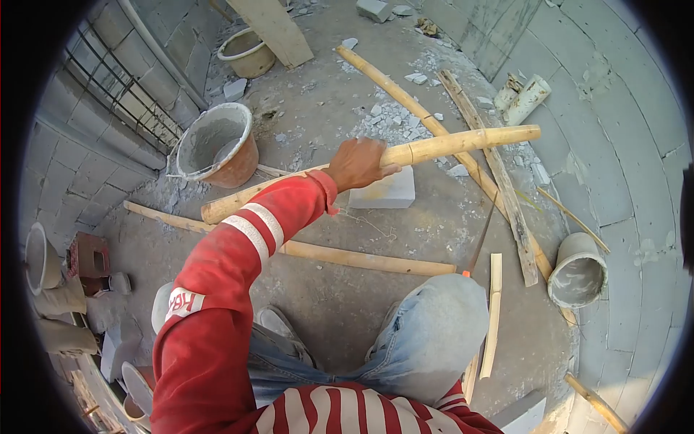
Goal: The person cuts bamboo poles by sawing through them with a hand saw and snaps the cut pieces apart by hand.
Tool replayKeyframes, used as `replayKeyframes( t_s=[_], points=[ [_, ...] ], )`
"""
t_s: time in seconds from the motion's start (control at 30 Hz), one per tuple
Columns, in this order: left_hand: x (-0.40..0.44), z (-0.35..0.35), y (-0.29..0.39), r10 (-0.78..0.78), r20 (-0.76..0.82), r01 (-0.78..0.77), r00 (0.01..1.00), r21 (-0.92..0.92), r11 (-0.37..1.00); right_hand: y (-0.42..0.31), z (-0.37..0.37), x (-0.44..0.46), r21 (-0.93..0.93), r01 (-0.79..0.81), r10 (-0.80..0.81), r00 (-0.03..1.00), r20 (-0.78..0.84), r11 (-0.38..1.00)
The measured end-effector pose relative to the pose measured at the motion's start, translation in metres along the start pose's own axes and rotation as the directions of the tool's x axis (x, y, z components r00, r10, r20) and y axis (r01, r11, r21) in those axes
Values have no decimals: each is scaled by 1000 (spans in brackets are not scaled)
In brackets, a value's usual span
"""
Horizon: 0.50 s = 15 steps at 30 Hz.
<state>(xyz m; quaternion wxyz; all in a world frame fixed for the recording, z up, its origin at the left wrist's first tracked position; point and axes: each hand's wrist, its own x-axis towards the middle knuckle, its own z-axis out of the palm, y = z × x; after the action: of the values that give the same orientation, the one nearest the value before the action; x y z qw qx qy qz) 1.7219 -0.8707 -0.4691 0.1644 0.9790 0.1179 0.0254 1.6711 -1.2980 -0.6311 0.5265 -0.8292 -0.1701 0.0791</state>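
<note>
My left hand (pixel 358 160), at the end of a red sleeve with white stripes, is closed round a thick bamboo pole (pixel 463 147). The pole slants across the middle of the view, its near-left part passing behind my forearm. Just below the hand is a pale block (pixel 383 192); whether the pole rests on it I cannot tell. A narrow dark saw blade (pixel 483 239) points up beside my right knee, with a bit of orange at its lower end. My right hand is out of sight; only part of its sleeve shows at the bottom edge.
Another bamboo pole (pixel 369 260) lies before my feet. A long bamboo pole (pixel 405 98) and a rough plank (pixel 499 188) cross at right. A mortar-stained tub (pixel 246 148) stands at left, a bucket (pixel 578 271) by the right block wall. Broken rubble (pixel 394 123) litters the floor.
</note>
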Motion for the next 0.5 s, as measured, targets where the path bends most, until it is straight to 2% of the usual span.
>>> replayKeyframes(
  t_s=[0.07, 0.1, 0.13, 0.17, 0.2, 0.23, 0.27, 0.3, 0.37, 0.4, 0.43, 0.47, 0.5],
  points=[
    [-2, -11, 8, 116, -75, -106, 990, 125, 987, 8, -16, -15, -64, -36, 36, 999, -9, 997],
    [-3, -17, 12, 137, -78, -127, 987, 126, 984, 10, -29, -14, -112, -40, 38, 999, -22, 993],
    [-7, -21, 16, 211, -133, -186, 968, 180, 966, 9, -47, -12, -181, -4, -8, 998, -67, 983],
    [-11, -24, 22, 288, -182, -242, 940, 235, 941, 10, -68, 2, -287, 82, -121, 986, -119, 954],
    [-15, -30, 29, 312, -177, -268, 933, 234, 935, -110, -80, 32, -606, 102, -204, 974, -101, 789],
    [-20, -35, 37, 412, -214, -345, 886, 290, 893, -147, -102, 54, -712, 198, -383, 918, -107, 673],
    [-26, -40, 47, 509, -244, -416, 825, 348, 840, -199, -120, 74, -772, 247, -493, 865, -97, 585],
    [-34, -45, 59, 533, -232, -445, 814, 342, 828, -229, -139, 90, -871, 279, -578, 816, -8, 405],
    [-55, -55, 82, 656, -290, -551, 697, 368, 749, -265, -169, 119, -920, 352, -560, 803, 202, 174],
    [-64, -59, 92, 669, -281, -571, 689, 359, 739, -272, -179, 128, -926, 333, -546, 816, 188, 178],
    [-72, -63, 101, 673, -292, -586, 679, 335, 738, -277, -188, 135, -889, 295, -194, 951, 239, 350],
    [-78, -66, 107, 673, -309, -597, 672, 311, 739, -278, -198, 136, -849, 192, 175, 933, 313, 493],
    [-82, -70, 110, 645, -291, -596, 706, 247, 764, -261, -209, 129, -811, 350, -19, 922, 387, 469]
  ],
)
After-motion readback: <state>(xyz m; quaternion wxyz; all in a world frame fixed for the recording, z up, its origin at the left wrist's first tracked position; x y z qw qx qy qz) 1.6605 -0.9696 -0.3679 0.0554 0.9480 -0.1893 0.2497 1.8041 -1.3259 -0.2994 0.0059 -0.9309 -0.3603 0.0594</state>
